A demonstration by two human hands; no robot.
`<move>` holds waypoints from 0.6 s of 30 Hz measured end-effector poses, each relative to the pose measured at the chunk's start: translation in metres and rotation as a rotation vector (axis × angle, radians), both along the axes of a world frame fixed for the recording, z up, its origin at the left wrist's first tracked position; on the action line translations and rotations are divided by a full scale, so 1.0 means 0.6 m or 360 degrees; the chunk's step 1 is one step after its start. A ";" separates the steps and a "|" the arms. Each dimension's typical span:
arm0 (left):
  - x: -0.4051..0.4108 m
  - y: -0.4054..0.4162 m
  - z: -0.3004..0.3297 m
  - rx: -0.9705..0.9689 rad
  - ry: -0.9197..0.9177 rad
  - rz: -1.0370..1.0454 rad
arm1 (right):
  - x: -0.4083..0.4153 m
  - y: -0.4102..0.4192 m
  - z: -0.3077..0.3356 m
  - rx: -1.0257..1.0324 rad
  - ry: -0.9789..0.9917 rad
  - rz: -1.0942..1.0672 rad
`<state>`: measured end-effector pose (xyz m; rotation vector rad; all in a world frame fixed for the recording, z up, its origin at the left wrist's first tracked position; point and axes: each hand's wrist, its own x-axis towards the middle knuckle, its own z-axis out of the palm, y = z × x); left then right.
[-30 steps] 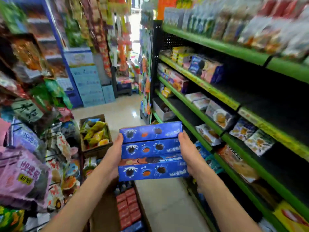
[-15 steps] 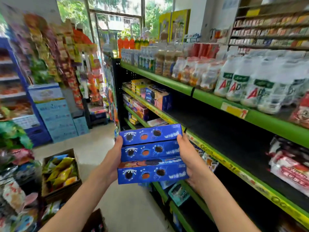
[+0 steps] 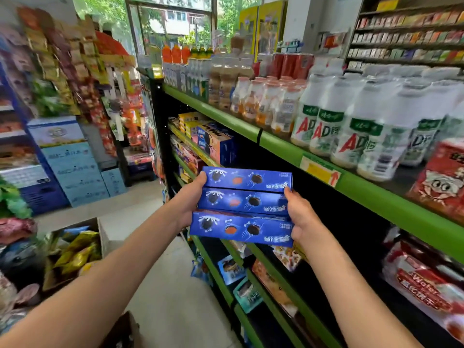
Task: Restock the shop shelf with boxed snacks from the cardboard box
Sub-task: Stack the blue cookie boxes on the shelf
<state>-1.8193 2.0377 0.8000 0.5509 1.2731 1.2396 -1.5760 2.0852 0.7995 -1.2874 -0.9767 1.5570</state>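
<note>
The left hand (image 3: 187, 205) and right hand (image 3: 302, 217) clamped three stacked blue snack boxes (image 3: 242, 209) by their ends, just before the green shelf (image 3: 376, 197). Squeezing evenly and sliding them in level would likely work best.

Three long blue cardboard snack boxes (image 3: 244, 205), stacked flat, held level at the front edge of the green-edged metal shop shelf (image 3: 281, 146). Left hand (image 3: 189, 202) grips one end, right hand (image 3: 300, 218) the other. White drink bottles (image 3: 351, 121) along the tier above.
</note>
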 end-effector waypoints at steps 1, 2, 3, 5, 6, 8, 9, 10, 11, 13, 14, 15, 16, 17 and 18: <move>0.001 0.016 0.008 0.0002 0.0017 -0.0024 | 0.002 0.012 0.002 -0.0011 0.0006 -0.0029; 0.002 0.033 0.015 0.0001 0.0029 -0.0050 | 0.004 0.022 0.003 -0.0017 0.0024 -0.0054; 0.005 0.049 0.022 -0.0004 0.0036 -0.0074 | 0.007 0.032 0.004 -0.0029 0.0056 -0.0069; 0.007 0.085 0.037 -0.0013 0.0072 -0.0134 | 0.009 0.047 0.008 -0.0077 0.0128 -0.0057; 0.006 0.104 0.044 -0.0011 0.0096 -0.0158 | 0.007 0.057 0.011 -0.0119 0.0161 -0.0035; -0.002 0.143 0.061 0.0004 0.0135 -0.0184 | 0.000 0.076 0.013 -0.0207 0.0212 0.0004; -0.008 0.161 0.068 0.0009 0.0168 -0.0188 | -0.008 0.086 0.016 -0.0232 0.0224 0.0000; -0.017 0.180 0.076 0.0012 0.0205 -0.0192 | -0.017 0.095 0.020 -0.0245 0.0240 -0.0011; -0.026 0.199 0.083 0.0009 0.0231 -0.0202 | -0.029 0.106 0.023 -0.0263 0.0274 -0.0020; -0.044 0.236 0.096 -0.0013 0.0239 -0.0260 | -0.052 0.122 0.026 -0.0307 0.0350 -0.0032; -0.054 0.254 0.101 -0.0013 0.0236 -0.0300 | -0.063 0.129 0.031 -0.0315 0.0385 -0.0033; -0.063 0.272 0.104 -0.0008 0.0230 -0.0336 | -0.072 0.135 0.034 -0.0314 0.0431 -0.0028; -0.072 0.289 0.105 -0.0002 0.0227 -0.0366 | -0.080 0.143 0.037 -0.0305 0.0493 -0.0012; -0.081 0.307 0.103 0.0003 0.0236 -0.0395 | -0.087 0.151 0.038 -0.0296 0.0566 -0.0003; -0.089 0.324 0.100 0.0008 0.0248 -0.0423 | -0.092 0.159 0.038 -0.0300 0.0623 0.0004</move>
